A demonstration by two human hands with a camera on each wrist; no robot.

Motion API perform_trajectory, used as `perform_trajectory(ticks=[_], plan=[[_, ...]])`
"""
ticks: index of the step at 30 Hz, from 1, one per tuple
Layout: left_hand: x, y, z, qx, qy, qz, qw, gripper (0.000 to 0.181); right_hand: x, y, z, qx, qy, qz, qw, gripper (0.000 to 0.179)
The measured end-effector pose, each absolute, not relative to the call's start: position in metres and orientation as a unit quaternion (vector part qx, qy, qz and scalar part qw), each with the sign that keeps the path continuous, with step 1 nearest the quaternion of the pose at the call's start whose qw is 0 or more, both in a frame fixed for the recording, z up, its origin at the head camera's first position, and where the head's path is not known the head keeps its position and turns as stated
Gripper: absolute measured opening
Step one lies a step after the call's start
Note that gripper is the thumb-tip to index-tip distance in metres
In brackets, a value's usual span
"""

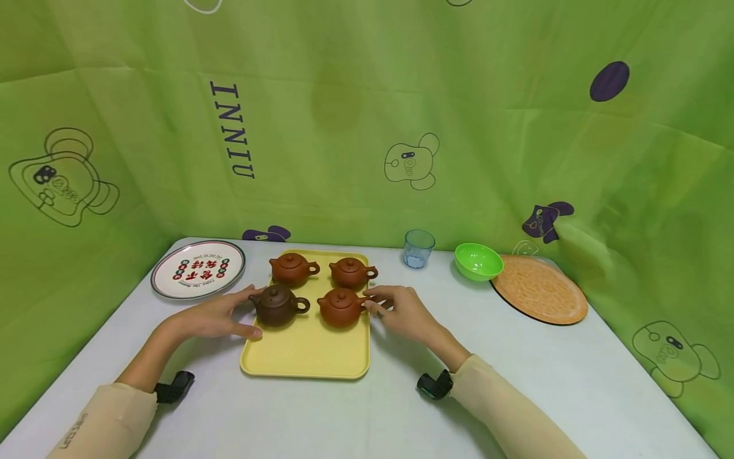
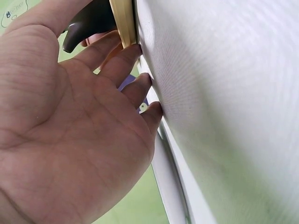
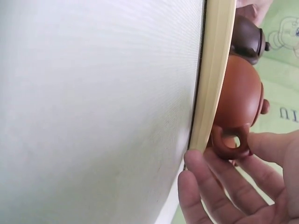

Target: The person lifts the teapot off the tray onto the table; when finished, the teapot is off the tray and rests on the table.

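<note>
A yellow tray [image 1: 304, 357] lies on the table, bearing a dark brown teapot [image 1: 277, 307] and three reddish-brown ones. My left hand [image 1: 213, 317] is at the tray's left edge beside the dark teapot, its fingers spread and loosely bent. In the left wrist view those fingertips meet the tray's side near the tabletop. On the right, my right hand [image 1: 403, 312] pinches the handle of the front reddish teapot [image 1: 341, 308] between thumb and fingers. Its other fingers lie by the tray's rim [image 3: 212, 79]. Behind stand two more reddish teapots, one left [image 1: 291, 269], one right [image 1: 351, 273].
A patterned white plate [image 1: 197, 269] lies to the tray's left. Towards the back right are a blue clear cup [image 1: 418, 248], a green bowl [image 1: 478, 261] and a round orange-brown mat [image 1: 541, 290]. Green printed cloth [image 1: 344, 127] hangs around the white table [image 1: 287, 421].
</note>
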State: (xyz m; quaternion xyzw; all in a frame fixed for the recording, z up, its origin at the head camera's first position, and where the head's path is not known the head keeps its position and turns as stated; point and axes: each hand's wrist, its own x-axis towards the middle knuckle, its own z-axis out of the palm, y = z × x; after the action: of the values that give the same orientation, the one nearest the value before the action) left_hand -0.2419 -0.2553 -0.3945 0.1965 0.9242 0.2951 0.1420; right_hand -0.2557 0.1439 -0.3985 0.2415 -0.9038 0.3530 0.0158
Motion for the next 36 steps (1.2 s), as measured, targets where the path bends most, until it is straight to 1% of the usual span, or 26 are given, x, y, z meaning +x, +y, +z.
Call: perform_trajectory(ticks=[14, 24, 27, 36], plan=[[-0.2408, -0.2555, -0.3927, 0.199, 0.920, 0.303, 0.148, 0.100, -0.2559, 0.1419, -0.3973, 0.241, -0.905, 0.349, 0.037, 0.021], [-0.2404, -0.2558, -0.3934, 0.198, 0.922, 0.300, 0.145, 0.100, -0.2556, 0.1417, -0.3981, 0.228, -0.907, 0.352, 0.036, 0.020], [-0.2405, -0.2561, -0.3937, 0.199, 0.922, 0.300, 0.144, 0.099, -0.2548, 0.1416, -0.3972, 0.223, -0.906, 0.357, 0.035, 0.019], [-0.2411, -0.2575, -0.3959, 0.196, 0.921, 0.302, 0.147, 0.099, -0.2533, 0.1405, -0.3969, 0.192, -0.899, 0.394, 0.009, 0.018]])
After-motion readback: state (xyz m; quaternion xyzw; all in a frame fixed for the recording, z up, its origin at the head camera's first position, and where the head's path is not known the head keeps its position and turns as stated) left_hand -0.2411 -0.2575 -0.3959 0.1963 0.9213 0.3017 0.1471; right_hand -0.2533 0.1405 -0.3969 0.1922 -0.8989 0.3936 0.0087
